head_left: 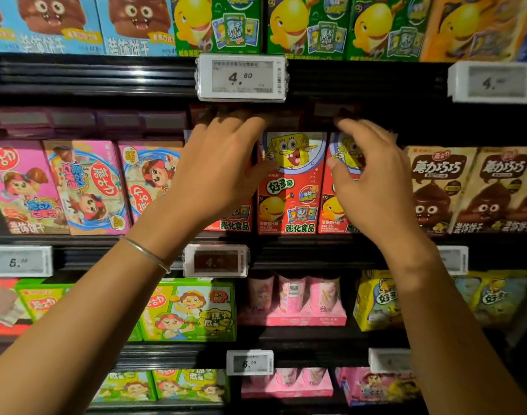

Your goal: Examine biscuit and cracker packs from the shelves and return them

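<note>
Red cracker boxes [290,187] stand packed edge-to-edge; left hand [217,172] and right hand [373,178] reach in, each grip apart.

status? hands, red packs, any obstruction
Left hand spread over the leftmost red pack, grip unclear. Right hand curled at the right red pack. Middle red pack shelved upright. Price tag overhangs just above.

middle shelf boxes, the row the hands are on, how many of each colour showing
Pink boxes: 3
Red boxes: 3, one mostly hidden behind the left hand, one partly behind the right hand
Brown and cream boxes: 3, the last cut off by the frame edge
Total: 9
</note>
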{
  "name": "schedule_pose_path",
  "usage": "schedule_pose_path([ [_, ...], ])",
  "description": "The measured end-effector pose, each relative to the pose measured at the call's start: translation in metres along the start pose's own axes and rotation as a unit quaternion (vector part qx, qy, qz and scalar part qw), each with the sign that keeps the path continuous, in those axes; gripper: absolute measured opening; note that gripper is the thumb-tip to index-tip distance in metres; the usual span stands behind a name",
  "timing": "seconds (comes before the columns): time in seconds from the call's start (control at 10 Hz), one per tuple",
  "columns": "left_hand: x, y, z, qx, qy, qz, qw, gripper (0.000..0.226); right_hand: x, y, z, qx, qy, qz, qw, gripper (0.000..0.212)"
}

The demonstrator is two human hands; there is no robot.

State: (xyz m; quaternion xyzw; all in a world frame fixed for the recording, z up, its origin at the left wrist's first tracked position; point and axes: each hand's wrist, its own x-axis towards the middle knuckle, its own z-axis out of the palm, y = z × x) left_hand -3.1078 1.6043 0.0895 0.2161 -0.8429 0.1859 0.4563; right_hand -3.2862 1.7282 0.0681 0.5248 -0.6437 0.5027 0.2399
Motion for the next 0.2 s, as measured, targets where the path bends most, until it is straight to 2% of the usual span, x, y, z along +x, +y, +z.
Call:
schedule_pose_path([
  [0.1, -0.014, 0.000, -0.009, -0.075, 0.054, 0.012, 0.996, 0.054, -0.011, 0.007, -0.009, 0.071, 0.016, -0.004, 0.997, 0.050],
  [0.2, -0.031, 0.005, -0.012, -0.251, 0.121, -0.056, 0.959, 0.047, -0.022, 0.014, -0.017, 0.206, 0.018, -0.013, 0.978, 0.046],
])
